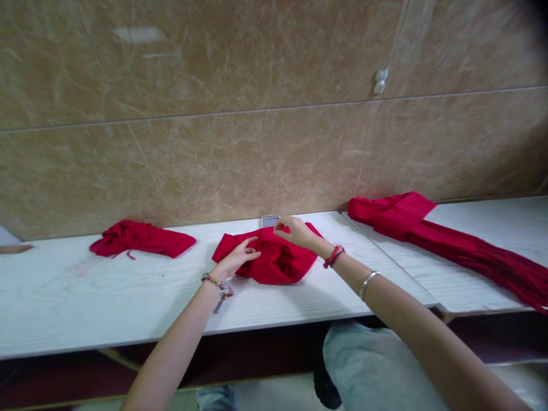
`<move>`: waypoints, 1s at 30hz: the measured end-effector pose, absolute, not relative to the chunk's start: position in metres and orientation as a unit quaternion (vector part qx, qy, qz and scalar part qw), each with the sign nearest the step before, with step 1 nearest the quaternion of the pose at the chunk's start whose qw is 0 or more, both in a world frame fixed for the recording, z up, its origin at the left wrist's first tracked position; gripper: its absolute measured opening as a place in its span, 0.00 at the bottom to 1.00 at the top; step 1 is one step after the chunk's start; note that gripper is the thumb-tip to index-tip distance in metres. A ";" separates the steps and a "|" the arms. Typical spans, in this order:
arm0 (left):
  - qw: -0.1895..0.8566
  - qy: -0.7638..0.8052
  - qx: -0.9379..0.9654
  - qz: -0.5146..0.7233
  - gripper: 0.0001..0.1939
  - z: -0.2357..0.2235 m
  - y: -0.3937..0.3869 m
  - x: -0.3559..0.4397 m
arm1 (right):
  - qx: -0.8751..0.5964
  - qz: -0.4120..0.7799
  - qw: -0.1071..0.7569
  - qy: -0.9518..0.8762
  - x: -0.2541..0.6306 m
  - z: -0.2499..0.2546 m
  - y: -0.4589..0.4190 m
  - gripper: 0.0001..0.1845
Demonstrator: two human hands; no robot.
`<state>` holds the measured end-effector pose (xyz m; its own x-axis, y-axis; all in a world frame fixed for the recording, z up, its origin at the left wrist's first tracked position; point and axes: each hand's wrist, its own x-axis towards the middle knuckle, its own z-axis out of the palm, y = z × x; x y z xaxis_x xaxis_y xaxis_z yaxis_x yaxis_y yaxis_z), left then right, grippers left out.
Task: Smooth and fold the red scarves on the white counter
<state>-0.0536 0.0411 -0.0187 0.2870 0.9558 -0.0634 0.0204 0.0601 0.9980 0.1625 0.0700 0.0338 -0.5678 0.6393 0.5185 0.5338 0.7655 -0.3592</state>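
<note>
A bunched piece of red cloth point(274, 268) lies on the white table in front of me, with a dark fold opening on its right side. My left hand point(237, 258) rests on its left part, thumb and fingers apart. Just above the cloth's far side is my right hand point(297, 233), its thumb and fingertips brought together in a pinch. Whatever sits between those fingertips, if anything, is too small to make out. Behind the cloth, partly covered by it and the right hand, a phone point(269, 220) lies near the wall.
Another crumpled red cloth point(143, 240) with thin ties lies to the left. A bundle of long red strips point(462, 251), wrapped by a red band, stretches across the right of the white table point(107, 308). A tiled wall point(240, 165) with a small white fitting point(380, 81) closes off the back.
</note>
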 end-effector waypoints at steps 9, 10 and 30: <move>0.615 0.422 0.539 0.391 0.33 -0.012 0.041 -0.058 | -0.187 -0.128 0.202 -0.953 0.186 -0.007 0.017 0.13; 0.618 0.420 0.538 0.391 0.33 -0.012 0.041 -0.058 | -0.185 -0.142 0.188 -0.954 0.184 -0.011 0.019 0.13; 0.596 0.345 0.590 0.421 0.41 0.013 0.010 -0.036 | -0.230 -0.164 0.275 -0.919 0.194 0.024 0.023 0.12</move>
<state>-0.0356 0.0101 0.0131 0.4076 0.9092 0.0849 -0.0940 -0.0507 0.9943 0.1939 0.0234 0.0240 -0.7427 0.3332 0.5809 0.5132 0.8404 0.1742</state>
